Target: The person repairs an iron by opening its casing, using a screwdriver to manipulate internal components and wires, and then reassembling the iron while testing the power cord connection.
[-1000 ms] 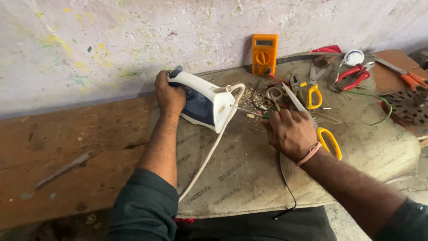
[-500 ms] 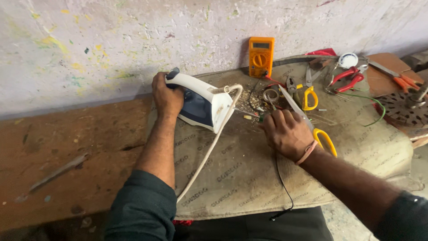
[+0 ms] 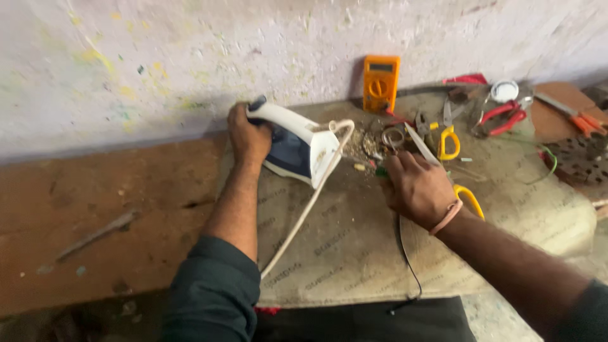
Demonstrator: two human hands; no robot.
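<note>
Nearest: one black thin lead trailing off the bench's front edge; one white flexible cord running up to the appliance.

Middle: right hand, fingers curled around a small green-tipped tool, tip toward the appliance's rear. Best kept low and steady.

Left hand, fingers wrapped firmly round the handle of one white-and-blue plastic clothes iron, tilted on the beige printed sacking mat; a firm grip stops it rolling.

Far: yellow-handled scissors, one pair clear; red-handled pliers, one pair; one orange box-shaped multimeter against the wall.
</note>
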